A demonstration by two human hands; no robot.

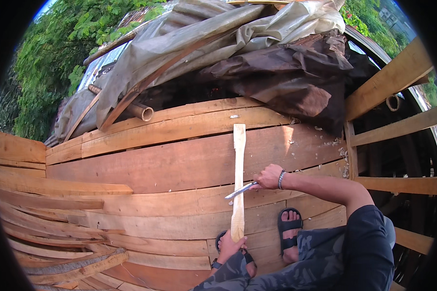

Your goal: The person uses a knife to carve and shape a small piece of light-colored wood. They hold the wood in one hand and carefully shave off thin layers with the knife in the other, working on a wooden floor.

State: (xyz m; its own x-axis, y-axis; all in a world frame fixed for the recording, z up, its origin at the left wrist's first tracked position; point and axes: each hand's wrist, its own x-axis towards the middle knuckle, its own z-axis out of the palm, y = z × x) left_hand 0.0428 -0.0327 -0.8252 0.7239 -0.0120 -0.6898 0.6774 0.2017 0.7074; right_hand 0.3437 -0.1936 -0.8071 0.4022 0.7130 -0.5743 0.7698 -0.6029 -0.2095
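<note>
A long, pale, partly shaped wooden piece (239, 155) with a wider squared far end stretches away from me over the plank floor. My left hand (229, 246) is closed round its near end, by my left foot. In my right hand (270, 177) is a knife (239, 191), its blade pointing left and lying across the wooden piece below its middle. The right fingers are wrapped round the knife's handle, which they mostly hide. Whether the edge bites into the wood I cannot tell.
Loose boards (58, 203) are piled at the left. Pale wood shavings (342, 155) lie at the right near a timber frame (393, 133). Crumpled grey sheeting (199, 41), a dark sheet (296, 77) and a bamboo pole (142, 112) border the far side. My sandalled right foot (290, 230) stands on planks.
</note>
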